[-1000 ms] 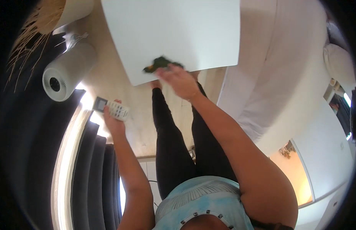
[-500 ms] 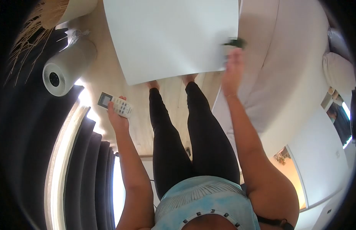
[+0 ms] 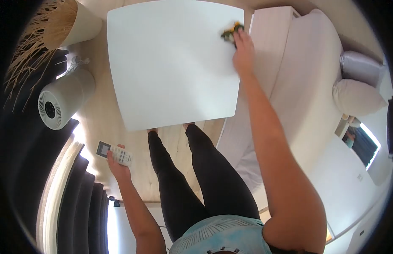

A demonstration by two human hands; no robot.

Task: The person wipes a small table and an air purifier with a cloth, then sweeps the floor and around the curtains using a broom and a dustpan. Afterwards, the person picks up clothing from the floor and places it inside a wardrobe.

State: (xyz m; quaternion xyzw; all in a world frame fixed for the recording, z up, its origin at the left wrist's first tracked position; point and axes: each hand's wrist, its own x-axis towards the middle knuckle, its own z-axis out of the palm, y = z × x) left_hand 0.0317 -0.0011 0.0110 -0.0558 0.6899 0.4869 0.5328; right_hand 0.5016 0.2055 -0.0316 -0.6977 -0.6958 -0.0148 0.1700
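Note:
A white remote control [image 3: 122, 156] with a grey screen end is held in my left hand [image 3: 118, 167], fingers wrapped round its sides, out past the near left corner of the white table [image 3: 171, 63]. My right hand [image 3: 244, 57] reaches over the far right part of the tabletop. Its fingers are closed on a small dark green and yellow object [image 3: 233, 33], blurred and partly covered, so its kind is unclear. Whether that object touches the tabletop I cannot tell.
On the left stand a white cylindrical air purifier [image 3: 69, 98], a pale pot [image 3: 84, 25] of dry stalks and dark curtains [image 3: 18, 169]. A bed [image 3: 296, 80] with pillows [image 3: 359, 97] lies along the right. My legs [image 3: 183, 182] stand at the table's near edge.
My right hand has moved from the table's right edge farther out over its far right part, carrying the green and yellow object. My view has shifted, showing more tabletop. The remote control stays in my left hand.

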